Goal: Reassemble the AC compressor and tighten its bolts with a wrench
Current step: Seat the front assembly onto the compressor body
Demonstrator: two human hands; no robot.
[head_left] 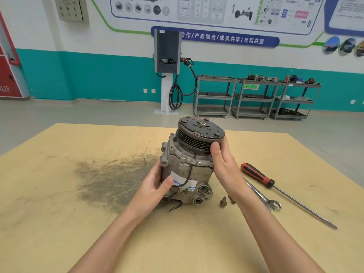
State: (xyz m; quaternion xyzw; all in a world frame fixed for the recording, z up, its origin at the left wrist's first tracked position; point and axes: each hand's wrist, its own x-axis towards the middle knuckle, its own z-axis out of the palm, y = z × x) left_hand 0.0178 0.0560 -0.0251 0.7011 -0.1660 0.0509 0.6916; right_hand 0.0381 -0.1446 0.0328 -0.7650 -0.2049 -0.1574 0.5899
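Note:
The AC compressor (189,164) stands tilted on the wooden table (78,223), its dark grooved pulley and clutch plate (201,131) facing up and away. My left hand (157,186) grips the lower left of the grey housing, thumb across the white label. My right hand (222,160) holds the right side, thumb pressed on the pulley's rim. Two loose bolts (226,200) lie on the table just right of the compressor's base. A combination wrench (264,198) lies further right, partly under my right forearm.
A red-and-black handled screwdriver (275,188) with a long shaft lies on the right of the table. A dark greasy stain (114,178) covers the wood left of the compressor. Beyond the table stand a charging post (167,66) and three metal shelf carts (254,95).

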